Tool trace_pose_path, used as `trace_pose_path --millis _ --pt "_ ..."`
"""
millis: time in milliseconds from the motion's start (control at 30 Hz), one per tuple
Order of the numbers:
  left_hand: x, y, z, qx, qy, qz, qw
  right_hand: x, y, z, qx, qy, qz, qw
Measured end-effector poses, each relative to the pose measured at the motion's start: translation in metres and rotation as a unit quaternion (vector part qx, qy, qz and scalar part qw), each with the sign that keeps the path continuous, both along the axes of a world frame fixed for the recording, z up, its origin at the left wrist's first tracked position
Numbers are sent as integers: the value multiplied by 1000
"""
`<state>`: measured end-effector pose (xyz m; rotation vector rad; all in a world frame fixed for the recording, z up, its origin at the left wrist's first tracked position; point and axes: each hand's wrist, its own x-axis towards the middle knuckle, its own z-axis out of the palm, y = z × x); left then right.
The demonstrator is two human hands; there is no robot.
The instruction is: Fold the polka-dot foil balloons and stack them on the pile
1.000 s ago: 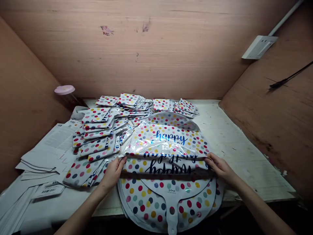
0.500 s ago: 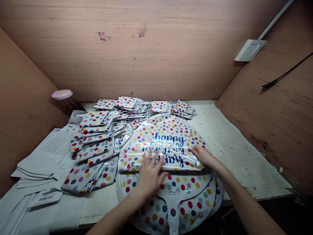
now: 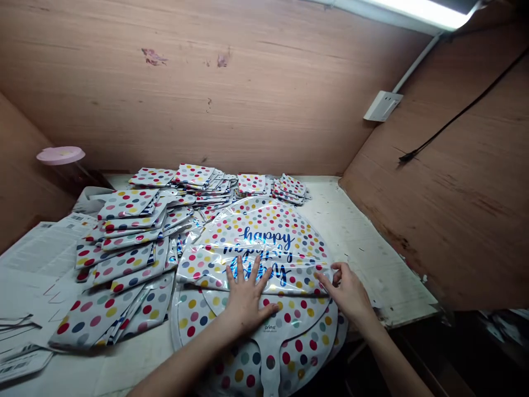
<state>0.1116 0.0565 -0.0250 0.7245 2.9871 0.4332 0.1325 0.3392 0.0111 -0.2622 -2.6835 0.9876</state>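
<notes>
A flat foil balloon (image 3: 268, 215) with coloured dots and blue "happy birthday" lettering lies in front of me, its near part folded upward over itself. My left hand (image 3: 247, 295) presses on the folded part with the palm down and fingers spread. At the fold's right end, my right hand (image 3: 345, 286) has thumb and forefinger at the balloon's edge, pinching it. Beneath lie more flat dotted balloons (image 3: 239, 366), one with a white tail that hangs toward me over the table's front edge.
Stacks of folded dotted balloons (image 3: 128, 204) stand on the left and along the back of the white table (image 3: 363, 237). Printed papers (image 3: 37, 259) lie at far left, near a pink-lidded container (image 3: 61, 155). Wooden panels surround the table; a black cable (image 3: 454, 118) hangs at right.
The view has swung right, bringing a lamp in at the top. My left hand now lies flatter with fingers spread wider. My right hand has shifted slightly down along the fold's right edge.
</notes>
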Motion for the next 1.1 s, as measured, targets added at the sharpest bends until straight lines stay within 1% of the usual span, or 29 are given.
trace_pose_path --millis 67,100,133,167,200,233,267,300,333,367,400,433,467,500,533,600,667,733,800,867,900,933,967,1000,1067,1100 --pt "0 1 -2 1 1 1 1000 8 9 -6 -121 -65 30 990" --pt "0 1 -2 -1 2 1 1000 11 17 -7 -160 -63 34 985" --pt "0 0 -3 -3 2 1 1000 14 24 -7 -163 -36 18 986" --pt "0 0 -3 -5 2 1 1000 16 30 -6 -127 11 -21 992" --pt "0 0 -3 -6 3 1 1000 17 32 -4 -62 68 -67 994" --pt "0 0 -3 -7 2 0 1000 18 28 -1 13 121 -99 988" --pt "0 1 -2 -7 1 0 1000 17 19 0 80 159 -97 979" --pt "0 2 -1 -7 0 0 1000 15 4 0 132 174 -54 974" --pt "1 2 -1 -7 -2 0 1000 11 -14 -1 171 170 22 970" --pt "2 3 0 -7 -3 1 1000 5 -34 -3 199 146 116 962" --pt "4 4 1 -7 -4 3 1000 -1 -54 -7 231 116 199 945" --pt "5 4 1 -8 -4 7 1000 -7 -70 -11 256 83 255 929" --pt "6 4 2 -11 -3 15 1000 -13 -81 -16 276 51 282 917" --pt "7 2 2 -14 -1 27 1000 -18 -87 -19 289 22 287 913" --pt "7 0 2 -17 2 42 999 -22 -87 -22 295 0 281 913" --pt "5 -5 1 -22 8 71 997 -25 -74 -24 301 -19 291 908" --pt "1 -11 1 -21 7 79 997 -24 -55 -23 318 7 342 884" --pt "-2 -12 1 -19 0 70 997 -21 -41 -24 350 61 380 854" --pt "1 -8 0 -21 7 74 997 -11 -39 -30 389 97 368 839" --pt "12 1 -3 -26 33 90 995 8 -49 -36 413 96 325 845" --pt "19 6 -6 -29 44 95 994 21 -56 -37 410 90 309 854" --pt "27 9 -8 -31 50 90 994 35 -65 -37 393 84 308 862" --pt "33 10 -10 -29 52 66 996 49 -73 -33 363 77 322 871" --pt "38 8 -11 -25 50 23 998 60 -80 -27 322 72 351 877" --pt "41 -4 -9 -8 52 -102 993 71 -89 -11 230 45 414 880" --pt "39 -14 -7 4 55 -175 983 69 -90 -3 193 35 439 877"
